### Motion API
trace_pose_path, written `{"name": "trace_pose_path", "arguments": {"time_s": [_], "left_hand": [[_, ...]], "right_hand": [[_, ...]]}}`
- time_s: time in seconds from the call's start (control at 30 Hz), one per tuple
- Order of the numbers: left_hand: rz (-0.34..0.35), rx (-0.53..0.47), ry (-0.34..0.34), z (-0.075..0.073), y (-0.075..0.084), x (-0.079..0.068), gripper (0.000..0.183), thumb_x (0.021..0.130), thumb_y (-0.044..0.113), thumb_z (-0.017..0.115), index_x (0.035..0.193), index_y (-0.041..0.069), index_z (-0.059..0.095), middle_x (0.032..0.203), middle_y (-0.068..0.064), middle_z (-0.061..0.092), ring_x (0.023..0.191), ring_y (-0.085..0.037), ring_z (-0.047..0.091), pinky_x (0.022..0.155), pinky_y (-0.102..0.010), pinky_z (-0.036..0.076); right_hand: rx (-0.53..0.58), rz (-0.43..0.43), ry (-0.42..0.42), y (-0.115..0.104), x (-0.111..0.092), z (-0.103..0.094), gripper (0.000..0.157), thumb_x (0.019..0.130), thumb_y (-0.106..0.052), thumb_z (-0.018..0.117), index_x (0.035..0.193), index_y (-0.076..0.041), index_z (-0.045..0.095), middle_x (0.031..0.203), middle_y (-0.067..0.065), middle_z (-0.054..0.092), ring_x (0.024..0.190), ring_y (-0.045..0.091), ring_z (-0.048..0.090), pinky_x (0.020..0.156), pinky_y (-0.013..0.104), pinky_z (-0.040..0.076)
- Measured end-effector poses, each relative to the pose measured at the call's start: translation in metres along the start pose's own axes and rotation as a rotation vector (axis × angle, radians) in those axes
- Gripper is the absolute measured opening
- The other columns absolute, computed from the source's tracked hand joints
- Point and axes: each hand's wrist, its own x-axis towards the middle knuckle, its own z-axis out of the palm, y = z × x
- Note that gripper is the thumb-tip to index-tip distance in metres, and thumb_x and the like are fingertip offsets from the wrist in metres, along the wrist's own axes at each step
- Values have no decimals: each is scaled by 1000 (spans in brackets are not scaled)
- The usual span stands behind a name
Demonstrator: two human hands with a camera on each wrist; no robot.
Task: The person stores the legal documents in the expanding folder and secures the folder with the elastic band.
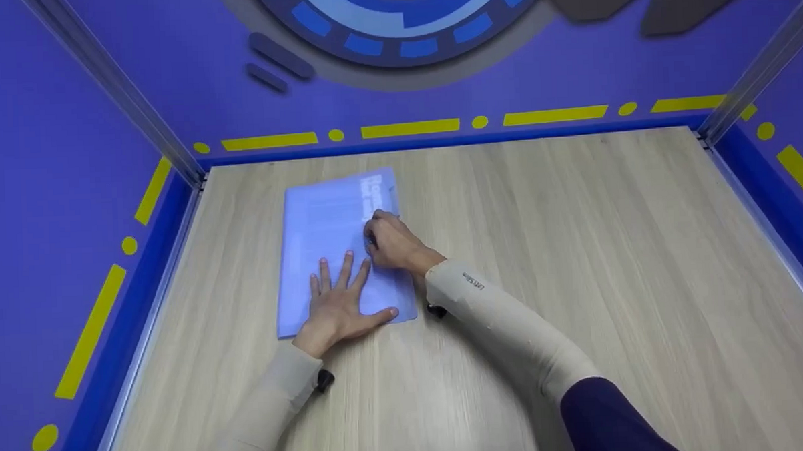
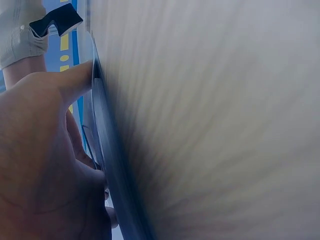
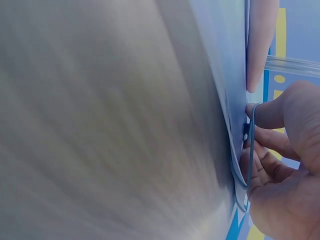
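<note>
A translucent blue document folder (image 1: 327,215) with white lettering near its upper right lies flat on the table. My left hand (image 1: 338,311) rests on its lower part, fingers spread and straight, the thumb near the bottom edge. At the folder's right side my right hand (image 1: 392,242) has its fingers curled. In the right wrist view, a thin blue cord (image 3: 251,145) loops from the folder's edge to the fingertips of that hand, which pinch it. A small dark piece (image 3: 246,131) shows beside the fingers; what it is cannot be made out.
The light wood-grain tabletop (image 1: 576,246) extends to the right of the folder. Blue panels (image 1: 169,80) with yellow markings enclose the back and sides, with metal posts (image 1: 112,82) at the corners. Light sleeves (image 1: 505,315) cover both forearms.
</note>
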Motion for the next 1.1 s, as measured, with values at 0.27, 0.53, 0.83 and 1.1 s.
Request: {"name": "trace_pose_path", "arguments": {"time_s": [0.27, 0.53, 0.83, 1.1], "left_hand": [[0, -8, 2, 0, 2, 1, 115, 87, 88, 55, 174, 26, 13, 181, -11, -3, 160, -57, -13, 129, -73, -2], [-10, -9, -2, -1, 2, 1, 115, 87, 88, 55, 174, 26, 13, 181, -11, -4, 160, -57, -13, 129, -74, -2], [-13, -2, -11, -1, 2, 1, 115, 86, 89, 54, 174, 27, 12, 181, -11, -4, 160, -57, -12, 129, -73, -1], [-10, 6, -3, 0, 1, 1, 114, 87, 88, 55, 174, 27, 14, 181, -12, -2, 160, -58, -10, 130, -73, 2]], "right_hand": [[-39, -34, 24, 0, 0, 0, 15, 93, -2, 70, 105, 4, 76, 110, 17, 68, 103, 33, 66, 94, 41, 60], [-32, -25, 18, 1, 3, 1, 12, 92, -3, 71, 102, 3, 74, 107, 17, 68, 101, 34, 66, 91, 44, 60], [-59, -17, 2, 1, 3, 2, 15, 94, -5, 68, 105, 3, 72, 108, 16, 67, 101, 33, 66, 90, 44, 60], [-67, -16, -6, 1, 2, 1, 17, 97, -7, 65, 108, 3, 73, 110, 16, 68, 102, 34, 67, 90, 43, 60]]}}
